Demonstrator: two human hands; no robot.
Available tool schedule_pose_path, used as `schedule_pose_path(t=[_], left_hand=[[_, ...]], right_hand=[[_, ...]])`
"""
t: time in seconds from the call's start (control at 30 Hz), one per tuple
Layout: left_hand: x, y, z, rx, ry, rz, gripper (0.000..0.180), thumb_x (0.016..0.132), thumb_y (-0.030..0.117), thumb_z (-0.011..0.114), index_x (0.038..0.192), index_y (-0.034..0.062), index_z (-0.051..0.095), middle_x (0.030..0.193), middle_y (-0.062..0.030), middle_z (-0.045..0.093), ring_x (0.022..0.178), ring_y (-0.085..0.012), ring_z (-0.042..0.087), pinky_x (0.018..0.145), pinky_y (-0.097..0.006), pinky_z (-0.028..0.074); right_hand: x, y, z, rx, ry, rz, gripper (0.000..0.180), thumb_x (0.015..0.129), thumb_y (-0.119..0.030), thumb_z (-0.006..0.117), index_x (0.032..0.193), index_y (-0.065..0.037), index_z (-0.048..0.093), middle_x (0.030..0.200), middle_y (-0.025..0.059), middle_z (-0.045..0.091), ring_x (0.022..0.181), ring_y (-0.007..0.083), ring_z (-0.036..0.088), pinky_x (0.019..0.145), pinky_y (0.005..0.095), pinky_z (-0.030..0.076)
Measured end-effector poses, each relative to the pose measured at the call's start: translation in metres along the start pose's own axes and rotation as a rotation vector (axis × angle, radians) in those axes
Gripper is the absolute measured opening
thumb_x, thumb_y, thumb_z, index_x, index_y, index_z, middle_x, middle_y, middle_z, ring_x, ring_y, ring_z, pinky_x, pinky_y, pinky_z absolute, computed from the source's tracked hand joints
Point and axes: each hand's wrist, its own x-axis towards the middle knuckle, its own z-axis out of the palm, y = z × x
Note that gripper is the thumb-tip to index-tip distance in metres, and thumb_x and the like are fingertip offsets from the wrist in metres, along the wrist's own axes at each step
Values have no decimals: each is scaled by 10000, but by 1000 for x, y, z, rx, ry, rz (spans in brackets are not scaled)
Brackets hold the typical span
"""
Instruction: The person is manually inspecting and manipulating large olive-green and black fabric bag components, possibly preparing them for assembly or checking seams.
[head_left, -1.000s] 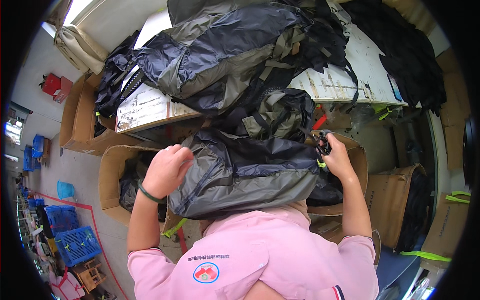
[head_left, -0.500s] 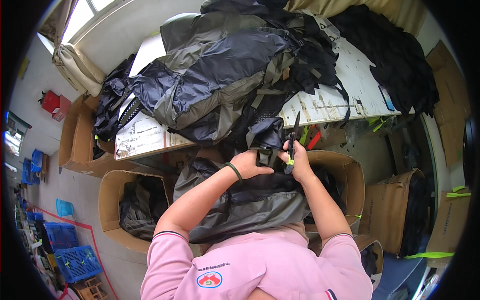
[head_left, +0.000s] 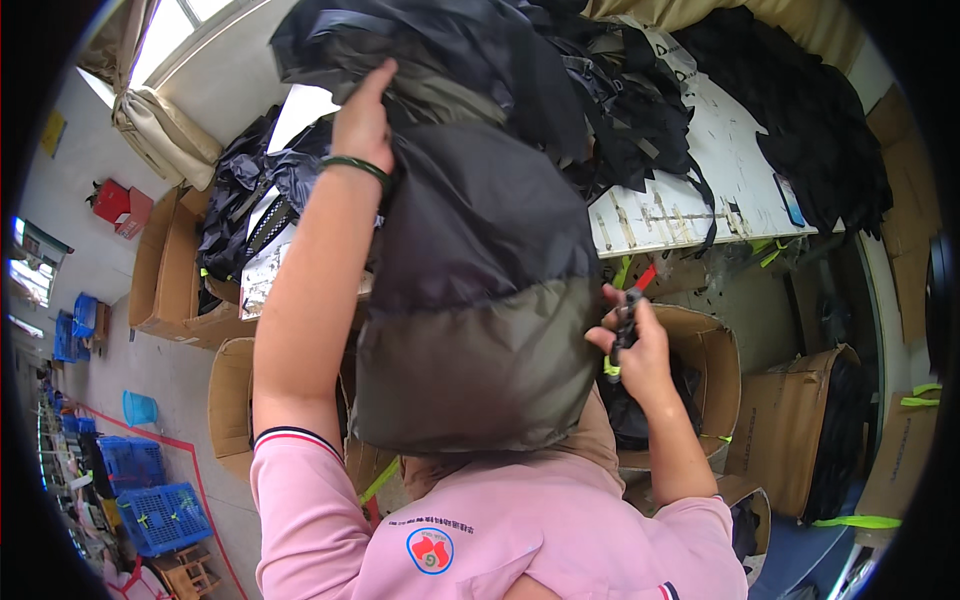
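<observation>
A large dark navy and olive-grey fabric backpack body [head_left: 470, 230] hangs lifted in front of me, its lower end over my lap. High on its left side, my left hand [head_left: 362, 125] grips the fabric, a dark band round the wrist. My right hand [head_left: 645, 350] is beside the bag's right edge, curled around black scissors [head_left: 627, 318] with a bit of yellow-green on the handle. Whether the right fingertips touch the bag, I cannot tell. The bag's upper part is blurred and hides much of the table.
The white table [head_left: 660, 215] bears more dark bags and straps [head_left: 640, 120], a black fabric pile [head_left: 800, 120] and a phone [head_left: 790, 200]. Cardboard boxes [head_left: 715, 360] with dark fabric stand below and at both sides. Blue crates [head_left: 165, 518] stand on the floor at left.
My left hand has moved up and left, raising the bag from lap and table edge so it spreads upright before me. My right hand, still with the scissors, has shifted slightly right and down.
</observation>
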Motion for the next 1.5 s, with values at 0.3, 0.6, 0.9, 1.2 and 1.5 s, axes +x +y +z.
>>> schedule_pose_path(t=[0.3, 0.6, 0.9, 1.2, 1.5], left_hand=[[20, -41, -47, -159, -18, -145, 454, 935, 417, 646, 1217, 64, 604, 1170, -118, 674, 1045, -265, 655, 943, -417, 518], [-26, 7, -110, 1307, -232, -296, 803, 814, 769, 548, 926, -15, 678, 785, -94, 670, 628, -176, 630, 629, -271, 516], [-203, -121, -161, 1160, -981, 184, 337, 881, 192, 691, 1164, 21, 627, 1203, -158, 625, 1122, -339, 589, 962, -405, 469], [-241, -166, -174, 1784, -693, 358, 302, 716, 182, 780, 974, 107, 642, 946, -64, 563, 985, -279, 531, 840, -433, 382], [-241, -105, -227, 1111, -656, -44, 246, 790, 8, 734, 845, 67, 501, 763, -23, 523, 689, -151, 516, 664, -267, 441]], right_hand=[[-24, 54, 41, 416, -93, 299, 315, 769, -109, 841, 887, -92, 550, 769, -77, 496, 700, 33, 443, 624, 210, 382], [-49, 41, -77, 77, -109, 180, 339, 722, -83, 869, 873, -89, 566, 792, -72, 527, 697, 33, 464, 621, 207, 378], [-96, 66, -150, -178, -246, 559, 373, 690, -134, 895, 820, -81, 549, 713, -85, 455, 644, 28, 388, 563, 217, 328], [-46, 66, -70, -284, 23, 60, 367, 701, 133, 691, 1030, 21, 576, 1072, 92, 643, 897, 176, 590, 821, 320, 568], [19, 154, 5, -300, -348, -29, 303, 729, 52, 716, 983, -50, 587, 874, 86, 631, 856, 208, 589, 773, 302, 482]])
